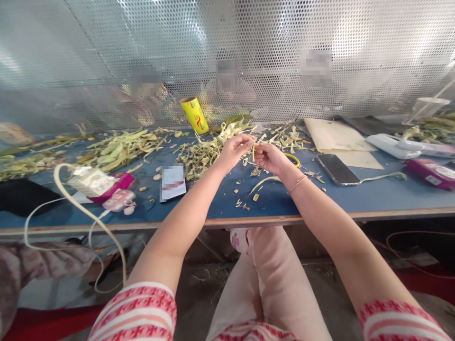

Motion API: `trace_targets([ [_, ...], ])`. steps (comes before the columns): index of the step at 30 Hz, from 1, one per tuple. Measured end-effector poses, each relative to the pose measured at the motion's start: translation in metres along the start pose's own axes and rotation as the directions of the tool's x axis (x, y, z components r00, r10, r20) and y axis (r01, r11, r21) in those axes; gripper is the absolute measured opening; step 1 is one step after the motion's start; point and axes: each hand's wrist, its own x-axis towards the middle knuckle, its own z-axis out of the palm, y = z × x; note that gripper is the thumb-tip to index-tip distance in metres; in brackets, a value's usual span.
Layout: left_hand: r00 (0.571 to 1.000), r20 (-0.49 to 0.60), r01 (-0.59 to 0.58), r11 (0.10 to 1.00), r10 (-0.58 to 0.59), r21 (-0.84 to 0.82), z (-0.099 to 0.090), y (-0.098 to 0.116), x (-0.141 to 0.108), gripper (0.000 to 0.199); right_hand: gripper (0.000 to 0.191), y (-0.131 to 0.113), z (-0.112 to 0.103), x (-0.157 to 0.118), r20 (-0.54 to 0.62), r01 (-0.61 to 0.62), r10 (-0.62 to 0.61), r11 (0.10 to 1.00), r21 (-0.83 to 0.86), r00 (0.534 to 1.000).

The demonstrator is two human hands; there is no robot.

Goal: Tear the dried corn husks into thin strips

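Both of my hands meet over the middle of the blue table, their fingertips pinched close together. Between them is a thin yellow-green plant strip [253,150], small and partly hidden by the fingers. My left hand [234,150] is closed on it from the left, and my right hand [270,158] grips it from the right. Just behind the hands lies a heap of pale dried plant strips [202,154]. A yellow loop [294,159] shows beside my right wrist; what it belongs to is hidden. Below the hands are a curved pale strip [263,181] and small scraps [256,197].
A yellow tube [195,116] stands tilted behind the heap, near a perforated metal screen [249,47]. Left are more leaves [121,149], a lit phone [173,183] and a pink-and-white device [103,184] with cables. Right are a dark phone [338,169], brown paper [337,135] and a magenta case [432,173].
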Motion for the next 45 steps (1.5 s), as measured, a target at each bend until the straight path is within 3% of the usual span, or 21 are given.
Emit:
trace_targets([
  [5, 0.994, 0.097, -0.073, 0.983, 0.057, 0.169, -0.004, 0.005, -0.003, 0.037, 0.025, 0.000, -0.004, 0.004, 0.017, 0.040, -0.041, 0.999, 0.030, 0.999],
  [9, 0.995, 0.076, -0.083, 0.959, 0.065, 0.272, -0.003, 0.002, -0.003, 0.037, 0.019, -0.004, -0.004, 0.004, 0.009, 0.060, -0.061, 0.998, 0.027, 0.998],
  [15, 0.985, 0.050, -0.170, 0.899, 0.164, 0.404, -0.005, -0.003, 0.001, 0.035, 0.023, -0.008, -0.001, 0.001, -0.042, 0.056, -0.052, 0.994, 0.095, 0.998],
  [23, 0.970, 0.116, -0.243, 0.838, 0.214, 0.488, -0.004, -0.009, 0.000, 0.024, 0.025, -0.010, -0.001, 0.001, 0.002, 0.044, -0.044, 0.989, 0.139, 0.999],
  [30, 0.990, -0.041, -0.110, 0.906, 0.139, 0.409, 0.001, -0.013, 0.000, 0.019, 0.023, -0.008, 0.000, 0.002, 0.015, 0.029, -0.030, 0.996, 0.078, 0.999],
  [35, 0.998, -0.066, 0.036, 0.971, -0.021, 0.234, 0.009, -0.011, -0.005, 0.016, 0.023, -0.007, -0.001, 0.003, 0.025, 0.047, -0.048, 0.998, 0.037, 0.999],
  [39, 0.991, -0.123, 0.075, 0.986, -0.057, 0.148, 0.014, -0.011, -0.006, 0.020, 0.022, -0.006, -0.001, 0.002, 0.052, 0.065, -0.062, 0.996, -0.061, 0.997],
  [43, 0.978, -0.185, 0.107, 0.994, -0.099, 0.035, 0.010, -0.008, -0.002, 0.026, 0.009, -0.004, -0.004, 0.002, 0.044, 0.210, -0.206, 0.938, -0.276, 0.978],
  [45, 0.969, -0.214, 0.112, 0.992, -0.121, -0.054, 0.005, -0.007, 0.002, 0.027, 0.006, -0.004, -0.009, 0.003, 0.044, 0.347, -0.367, 0.824, -0.448, 0.929],
])
